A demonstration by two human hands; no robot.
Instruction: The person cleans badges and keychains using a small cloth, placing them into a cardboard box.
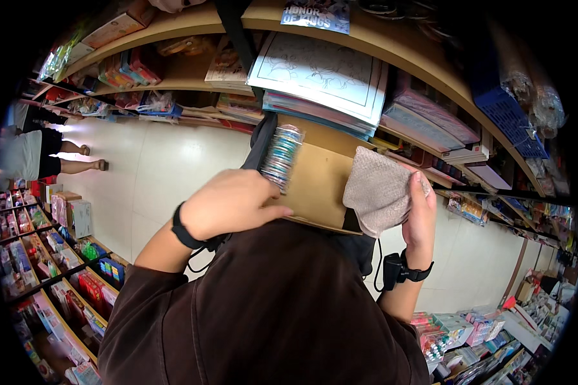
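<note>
My right hand [421, 221] grips a folded grey-pink textured cloth [378, 192] between thumb and fingers, over the right side of an open cardboard box [318, 178]. Along the left side of that box lies a row of shiny round, disc-like items in clear wrap [283, 156], mostly blue and green. My left hand [238, 202] is at the box's near left corner, its fingertips by the near end of the wrapped row. Its thumb points right over the near edge. The other fingertips are hidden, so I cannot tell whether they hold the row or the box.
A stack of line-drawing sheets [318, 72] sits on a shelf just beyond the box. Wooden shelves [414, 53] curve overhead, with a blue plastic basket [505, 115] at right. Stocked racks [53, 269] stand at left. Another person [33, 149] stands in the aisle.
</note>
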